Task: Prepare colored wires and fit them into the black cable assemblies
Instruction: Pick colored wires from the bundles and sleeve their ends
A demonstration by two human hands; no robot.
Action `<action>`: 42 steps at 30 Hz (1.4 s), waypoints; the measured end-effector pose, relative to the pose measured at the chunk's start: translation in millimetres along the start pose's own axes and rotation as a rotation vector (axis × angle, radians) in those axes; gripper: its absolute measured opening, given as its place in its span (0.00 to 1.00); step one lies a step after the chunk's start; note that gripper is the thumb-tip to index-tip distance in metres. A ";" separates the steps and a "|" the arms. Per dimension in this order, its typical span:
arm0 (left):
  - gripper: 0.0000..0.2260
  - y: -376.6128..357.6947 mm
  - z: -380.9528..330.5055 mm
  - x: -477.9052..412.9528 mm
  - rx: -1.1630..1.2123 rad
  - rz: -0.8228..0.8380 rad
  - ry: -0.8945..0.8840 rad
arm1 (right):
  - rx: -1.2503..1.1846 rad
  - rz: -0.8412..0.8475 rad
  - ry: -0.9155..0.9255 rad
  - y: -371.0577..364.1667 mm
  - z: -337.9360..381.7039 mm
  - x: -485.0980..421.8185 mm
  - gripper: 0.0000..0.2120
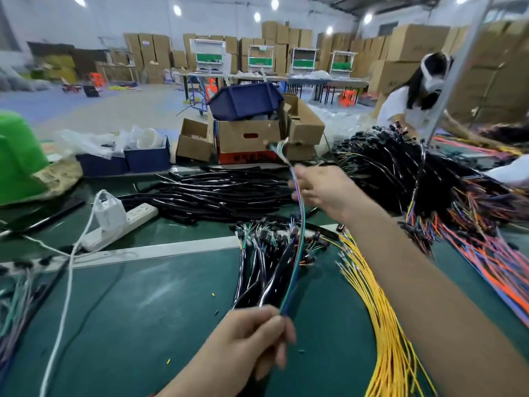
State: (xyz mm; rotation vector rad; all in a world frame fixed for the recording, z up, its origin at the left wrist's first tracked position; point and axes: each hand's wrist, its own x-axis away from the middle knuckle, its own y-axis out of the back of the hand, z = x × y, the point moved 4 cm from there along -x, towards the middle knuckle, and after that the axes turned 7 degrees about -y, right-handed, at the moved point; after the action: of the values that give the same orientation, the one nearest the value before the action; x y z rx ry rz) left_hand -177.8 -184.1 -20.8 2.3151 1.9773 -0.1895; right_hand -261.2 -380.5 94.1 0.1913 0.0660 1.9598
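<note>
Open green surface (148, 316) near-left of left hand (252, 339); only white cord (64, 296) and small scraps cross it. Centre blocked: black cable bundle (266, 270), colored wire strand (300, 242) stretched above it up to right hand (323, 190). Yellow wires (380, 310) fan just beside right forearm. Far side walled: black tubing pile (217, 193), power strip (120, 224), cardboard boxes (246, 138). Right edge: heap of black assemblies (386, 167), orange wires (486, 267).

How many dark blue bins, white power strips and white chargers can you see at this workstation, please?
Dark blue bins: 3 (two side by side, one atop a cardboard box)
White power strip: 1
White charger: 1
Total: 5
</note>
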 end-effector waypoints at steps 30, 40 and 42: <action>0.09 12.3 56.5 -14.5 0.532 -0.256 0.049 | 0.167 -0.267 -0.025 86.3 -59.3 42.6 0.06; 0.12 9.0 63.1 -14.7 0.438 -0.287 0.037 | 0.087 -0.061 0.177 12.5 11.3 13.6 0.10; 0.12 9.9 62.2 -13.8 0.422 -0.290 0.051 | 0.159 -0.092 0.201 8.8 4.4 3.5 0.10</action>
State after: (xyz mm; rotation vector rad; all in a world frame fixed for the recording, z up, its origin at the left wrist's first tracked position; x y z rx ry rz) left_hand -172.3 -208.4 -80.3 2.2503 2.4979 -0.6309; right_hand -269.7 -380.9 100.0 0.0924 0.3573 1.8767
